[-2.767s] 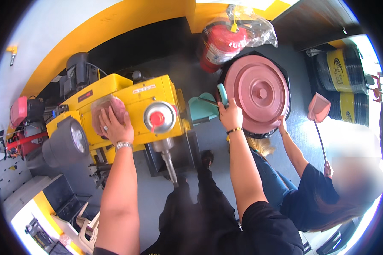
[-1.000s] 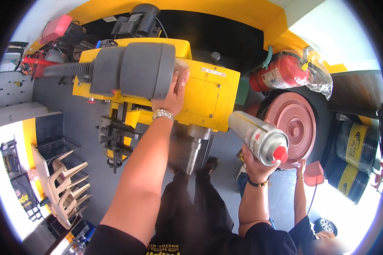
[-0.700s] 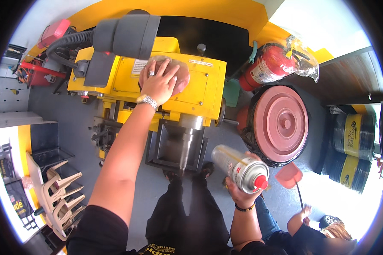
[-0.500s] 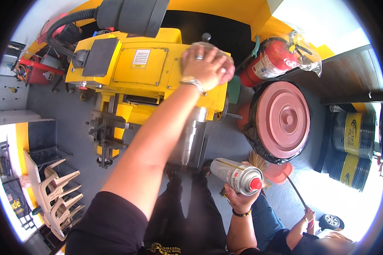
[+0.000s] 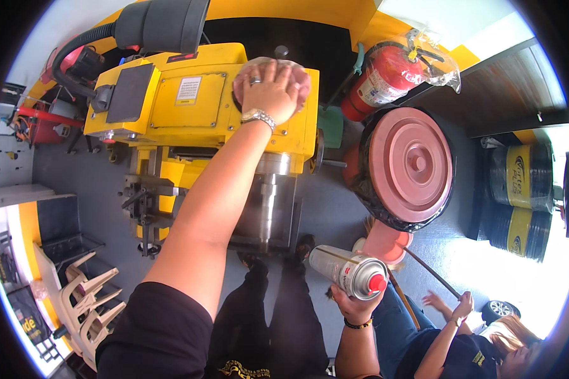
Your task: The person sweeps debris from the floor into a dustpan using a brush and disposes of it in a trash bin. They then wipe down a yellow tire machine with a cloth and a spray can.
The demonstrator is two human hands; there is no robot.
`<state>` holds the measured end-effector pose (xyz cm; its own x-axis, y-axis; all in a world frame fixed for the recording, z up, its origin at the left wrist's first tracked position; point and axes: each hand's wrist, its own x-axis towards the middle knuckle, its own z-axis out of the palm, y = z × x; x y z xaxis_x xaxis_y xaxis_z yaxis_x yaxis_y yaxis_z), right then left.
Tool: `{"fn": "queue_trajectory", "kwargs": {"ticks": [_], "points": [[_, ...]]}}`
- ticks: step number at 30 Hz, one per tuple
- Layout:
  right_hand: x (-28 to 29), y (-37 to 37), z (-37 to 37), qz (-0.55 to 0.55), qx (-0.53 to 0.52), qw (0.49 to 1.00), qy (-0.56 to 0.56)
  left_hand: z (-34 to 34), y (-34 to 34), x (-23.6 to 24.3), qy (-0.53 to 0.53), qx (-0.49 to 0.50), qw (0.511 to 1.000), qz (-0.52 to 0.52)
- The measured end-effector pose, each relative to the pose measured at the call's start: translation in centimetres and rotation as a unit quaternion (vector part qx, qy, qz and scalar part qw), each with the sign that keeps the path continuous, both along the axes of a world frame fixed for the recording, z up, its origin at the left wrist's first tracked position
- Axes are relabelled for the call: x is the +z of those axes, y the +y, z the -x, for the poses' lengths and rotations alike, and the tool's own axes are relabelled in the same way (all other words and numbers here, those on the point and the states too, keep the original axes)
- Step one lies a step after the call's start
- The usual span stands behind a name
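My left hand (image 5: 270, 90) is spread over a folded pinkish cloth (image 5: 301, 82), holding it against the top of a yellow machine (image 5: 234, 126), near its right end. A ring and a metal bracelet are on that hand and wrist. Lower down, my right hand (image 5: 356, 307) is wrapped around a silver spray can (image 5: 338, 266) with a red nozzle. The can is tilted, its nozzle end toward me. Beneath the machine's head, a shiny metal spindle (image 5: 269, 202) points down. A black knob (image 5: 281, 52) stands behind the cloth.
A lidded pinkish bin (image 5: 385, 158) and a red fire extinguisher (image 5: 385, 79) stand right of the machine. At lower right, a person (image 5: 446, 347) holds a long-handled pink dustpan (image 5: 389, 243). Stacked beige chairs (image 5: 82, 297) are at left; black-and-yellow drums (image 5: 518, 189) at far right.
My left hand has slid the cloth left across the machine's top. My right hand keeps the can. The view has shifted, and more of the person with the dustpan shows.
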<state>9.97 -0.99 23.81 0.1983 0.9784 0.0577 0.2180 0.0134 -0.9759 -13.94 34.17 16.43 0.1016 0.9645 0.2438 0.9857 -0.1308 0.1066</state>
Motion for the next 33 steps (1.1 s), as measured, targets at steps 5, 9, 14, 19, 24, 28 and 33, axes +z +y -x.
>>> {"fn": "queue_trajectory", "kwargs": {"ticks": [5,9,14,19,24,28,33], "points": [[-1.2,-0.4,1.0,0.054,-0.012,0.998,0.005,0.1,-5.4,0.4,-0.086,-0.26,0.962,-0.009],[-1.0,-0.2,2.4,0.028,0.036,0.999,-0.007,4.7,-7.1,-0.1,-0.134,-0.334,0.933,-0.008],[0.4,1.3,4.4,-0.007,0.028,0.998,0.056,7.2,-11.0,1.5,-0.165,-0.291,0.942,0.021],[4.1,7.6,6.1,-0.043,0.127,0.987,-0.09,13.1,-23.3,1.2,-0.596,-0.054,0.785,0.161],[8.0,17.4,17.0,-0.116,0.221,0.949,-0.193,15.7,-40.3,-3.6,-0.795,0.229,0.538,0.162],[7.5,22.9,23.6,-0.085,0.242,0.937,-0.235,13.0,-47.9,-5.5,-0.81,0.308,0.447,0.223],[5.8,27.9,30.8,-0.069,0.167,0.956,-0.229,9.9,-53.1,-7.0,-0.809,0.286,0.415,0.302]]}}
